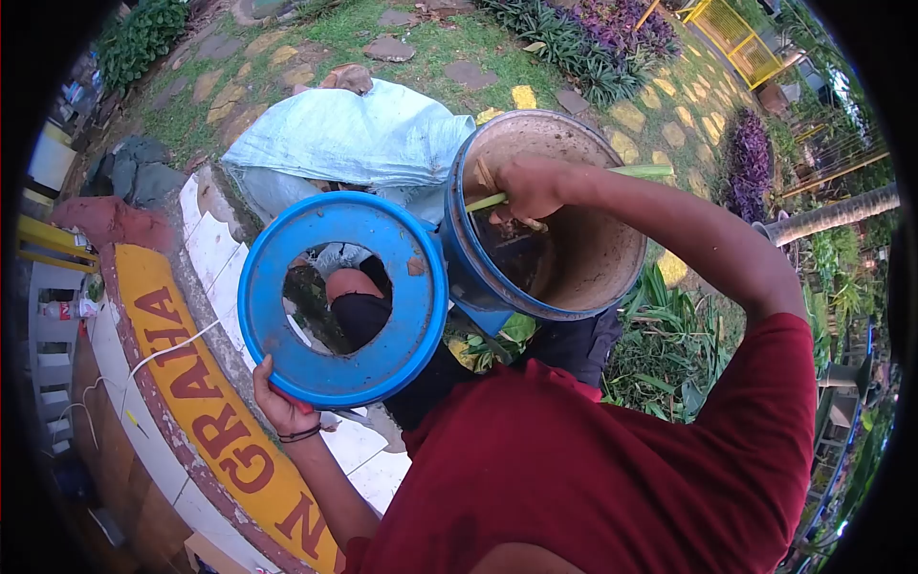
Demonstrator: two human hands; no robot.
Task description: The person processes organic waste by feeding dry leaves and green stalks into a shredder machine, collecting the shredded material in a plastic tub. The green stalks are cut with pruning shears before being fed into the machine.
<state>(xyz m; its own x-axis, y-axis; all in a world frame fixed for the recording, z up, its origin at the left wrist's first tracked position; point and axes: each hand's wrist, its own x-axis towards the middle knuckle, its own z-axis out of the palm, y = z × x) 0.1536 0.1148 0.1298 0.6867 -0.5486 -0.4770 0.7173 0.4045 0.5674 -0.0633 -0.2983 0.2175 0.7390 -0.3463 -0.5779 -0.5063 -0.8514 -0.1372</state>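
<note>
My left hand (pixel 284 402) grips the lower left rim of a blue ring-shaped lid (pixel 258 287) with a large round hole in its middle. A small red piece (pixel 292 400) shows beside those fingers; I cannot make out what it belongs to. Through the hole I see my bent knee (pixel 352 284) and dark clothing. Over the mouth of a blue drum (pixel 459 239), tilted towards me, my right hand (pixel 531 188) is closed around green and brown plant stalks (pixel 486 202). The drum's inside wall is dirty, with dark matter low down.
Behind the drum lies a pale blue woven sack (pixel 354 134). A yellow-painted ledge with red letters (pixel 206 383) curves along the left, beside white tiles (pixel 210 258). Cut leaves (pixel 660 344) lie at the right of the drum. Stepping stones (pixel 626 117) cross the grass.
</note>
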